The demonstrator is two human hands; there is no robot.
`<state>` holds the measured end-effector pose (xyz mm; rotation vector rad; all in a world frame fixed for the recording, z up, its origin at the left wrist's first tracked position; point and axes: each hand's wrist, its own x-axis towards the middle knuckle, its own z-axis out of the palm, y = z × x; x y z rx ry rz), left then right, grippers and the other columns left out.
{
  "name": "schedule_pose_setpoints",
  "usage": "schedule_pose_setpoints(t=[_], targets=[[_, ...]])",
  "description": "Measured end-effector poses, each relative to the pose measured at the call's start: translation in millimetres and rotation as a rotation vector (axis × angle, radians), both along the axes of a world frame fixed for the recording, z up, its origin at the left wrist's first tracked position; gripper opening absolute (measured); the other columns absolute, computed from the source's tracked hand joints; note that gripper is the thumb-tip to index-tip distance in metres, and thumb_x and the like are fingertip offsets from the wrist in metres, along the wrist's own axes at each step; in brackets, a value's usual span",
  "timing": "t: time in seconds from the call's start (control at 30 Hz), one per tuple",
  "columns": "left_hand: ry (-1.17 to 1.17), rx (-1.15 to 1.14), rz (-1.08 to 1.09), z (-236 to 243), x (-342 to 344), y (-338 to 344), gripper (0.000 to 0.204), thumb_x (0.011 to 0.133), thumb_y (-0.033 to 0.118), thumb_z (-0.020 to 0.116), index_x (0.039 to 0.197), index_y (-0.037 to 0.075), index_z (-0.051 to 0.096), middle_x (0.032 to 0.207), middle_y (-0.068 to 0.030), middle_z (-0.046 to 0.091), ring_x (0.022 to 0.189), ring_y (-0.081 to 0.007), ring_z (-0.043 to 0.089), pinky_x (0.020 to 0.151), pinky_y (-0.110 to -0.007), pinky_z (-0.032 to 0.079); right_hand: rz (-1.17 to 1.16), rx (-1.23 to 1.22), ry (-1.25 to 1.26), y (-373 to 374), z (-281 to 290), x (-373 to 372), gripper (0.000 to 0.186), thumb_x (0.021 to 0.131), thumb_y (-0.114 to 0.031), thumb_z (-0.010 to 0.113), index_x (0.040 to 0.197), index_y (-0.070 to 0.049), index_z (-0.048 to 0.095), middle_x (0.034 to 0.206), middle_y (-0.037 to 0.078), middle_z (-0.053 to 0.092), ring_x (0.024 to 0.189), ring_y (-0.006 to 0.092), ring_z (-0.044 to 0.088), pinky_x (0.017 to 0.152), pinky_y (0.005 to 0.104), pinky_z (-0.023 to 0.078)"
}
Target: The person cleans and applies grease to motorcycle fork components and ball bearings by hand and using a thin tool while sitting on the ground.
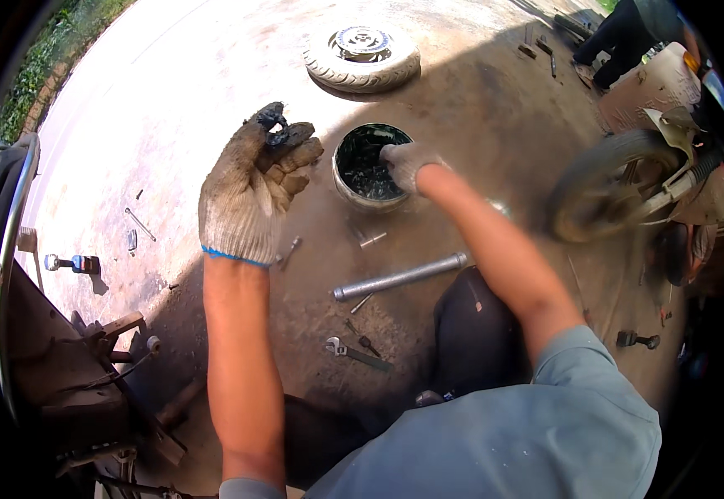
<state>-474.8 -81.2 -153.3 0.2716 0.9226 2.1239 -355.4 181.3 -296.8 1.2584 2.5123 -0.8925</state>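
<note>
My left hand (250, 187) wears a dirty knitted work glove with a blue cuff edge and is raised left of a tub. Thumb and fingers curl toward each other, their tips thick with dark grease (272, 116); whether a small part is pinched within it I cannot make out. My right hand (409, 165), also gloved, reaches over the rim of the round grease tub (347, 187), its fingers down inside and hidden. Dark, glossy, lumpy grease (369, 173) coats the tub's inside.
Ahead lies a wheel with tyre (364, 71). A metal tube (399, 277), an adjustable wrench (358, 353), a socket (373, 240) and a blue power tool (73, 264) lie around. A motorcycle's front wheel (616, 187) stands right; another person (628, 41) is beyond.
</note>
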Motion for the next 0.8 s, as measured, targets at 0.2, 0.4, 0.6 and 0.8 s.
schedule_pose_setpoints(t=[0.2, 0.4, 0.6, 0.8], targets=[[0.073, -0.05, 0.114, 24.9, 35.5, -74.0, 0.054, 0.106, 0.028, 0.059, 0.146, -0.006, 0.05, 0.121, -0.0307, 0.069, 0.101, -0.039, 0.075, 0.068, -0.034, 0.063, 0.484, 0.204, -0.31, 16.4, -36.0, -40.9, 0.039, 0.098, -0.022, 0.048, 0.126, -0.005, 0.071, 0.135, 0.021, 0.067, 0.127, 0.0375, 0.064, 0.109, 0.0447, 0.049], [0.128, -0.119, 0.178, 19.6, 25.8, -96.4, 0.056, 0.106, 0.029, 0.059, 0.15, -0.005, 0.047, 0.12, -0.0262, 0.071, 0.096, -0.0347, 0.075, 0.064, -0.03, 0.055, 0.51, 0.252, -0.297, 37.1, -97.7, -54.0, 0.038, 0.096, -0.021, 0.053, 0.125, -0.008, 0.073, 0.135, 0.019, 0.067, 0.126, 0.0372, 0.064, 0.109, 0.0448, 0.049], [0.192, -0.165, 0.211, 5.7, 9.1, -124.3, 0.058, 0.109, 0.026, 0.053, 0.154, -0.007, 0.038, 0.13, -0.0338, 0.064, 0.104, -0.0427, 0.073, 0.068, -0.034, 0.058, 0.263, 0.314, -0.093, 82.0, 8.7, 4.6, 0.039, 0.093, -0.032, 0.058, 0.122, -0.011, 0.075, 0.129, 0.017, 0.07, 0.123, 0.0366, 0.066, 0.106, 0.0449, 0.051], [0.117, -0.094, 0.135, 2.5, 9.2, -101.0, 0.059, 0.111, 0.029, 0.049, 0.156, -0.006, 0.033, 0.134, -0.0368, 0.061, 0.105, -0.0431, 0.073, 0.066, -0.035, 0.057, -0.154, 0.289, -0.297, 103.6, -49.8, 198.0, 0.041, 0.091, -0.042, 0.064, 0.119, -0.015, 0.077, 0.124, 0.016, 0.073, 0.119, 0.0361, 0.067, 0.104, 0.045, 0.052]])
